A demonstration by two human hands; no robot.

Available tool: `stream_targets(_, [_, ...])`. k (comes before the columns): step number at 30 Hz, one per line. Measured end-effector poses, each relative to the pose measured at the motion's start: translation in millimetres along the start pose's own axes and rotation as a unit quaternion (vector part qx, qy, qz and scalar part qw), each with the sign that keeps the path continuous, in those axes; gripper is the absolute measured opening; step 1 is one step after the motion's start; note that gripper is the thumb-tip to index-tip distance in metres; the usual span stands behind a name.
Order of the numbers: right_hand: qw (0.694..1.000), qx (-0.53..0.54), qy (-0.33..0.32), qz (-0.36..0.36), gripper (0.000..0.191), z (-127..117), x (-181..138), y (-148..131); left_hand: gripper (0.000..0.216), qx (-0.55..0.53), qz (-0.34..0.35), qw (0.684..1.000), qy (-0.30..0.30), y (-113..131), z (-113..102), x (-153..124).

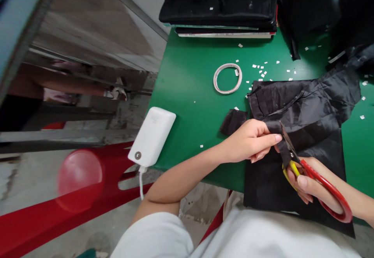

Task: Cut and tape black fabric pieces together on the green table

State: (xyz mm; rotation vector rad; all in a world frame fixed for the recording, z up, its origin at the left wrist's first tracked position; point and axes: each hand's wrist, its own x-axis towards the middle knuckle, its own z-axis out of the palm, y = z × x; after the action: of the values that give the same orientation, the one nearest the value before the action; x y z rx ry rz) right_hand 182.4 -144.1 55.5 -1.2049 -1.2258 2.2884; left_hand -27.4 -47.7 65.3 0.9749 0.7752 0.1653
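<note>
My left hand (257, 141) is closed, pinching the edge of a black fabric strip (284, 149) between thumb and fingers. My right hand (306, 180) grips a pair of scissors (327, 189) with a red handle. The blades are slightly apart and lie against the strip, right beside my left thumb. A yellow curved piece (295, 169) also shows within my right fingers; whether it belongs to the scissors I cannot tell. Under both hands spreads crumpled black fabric (295, 102), part of it hanging over the table's front edge. A small black scrap (233, 121) lies left of it.
On the green table (187, 75) lie a roll of tape (228, 78), many white paper bits (261, 75) and a white power bank (152, 137) with a cable. A stack of black fabric (219, 4) stands at the back. A red chair (87, 191) is at the left.
</note>
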Motion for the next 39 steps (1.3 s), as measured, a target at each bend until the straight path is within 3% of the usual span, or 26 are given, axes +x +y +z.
stream_targets(6, [0.999, -0.048, 0.018, -0.005, 0.054, 1.5, 1.2, 3.1, 0.046, -0.016, 0.002, 1.000, -0.005, -2.9, 3.0, 3.0])
stream_targets(17, [0.998, -0.051, -0.026, -0.024, 0.059, -5.7, 0.6, -6.0, 0.026, -0.068, -0.052, 0.996, 0.037, 10.4, 9.5, -8.2])
stream_targets(29, [0.996, -0.085, 0.007, 0.000, 0.061, -0.3, -2.9, 0.4, 0.045, -0.087, -0.058, 0.994, 0.037, 15.0, 11.0, -9.6])
stream_targets(39, [0.994, -0.106, 0.008, -0.005, 0.059, 1.1, -2.9, -1.7, 0.046, -0.100, -0.055, 0.993, 0.034, 14.4, 12.1, -9.1])
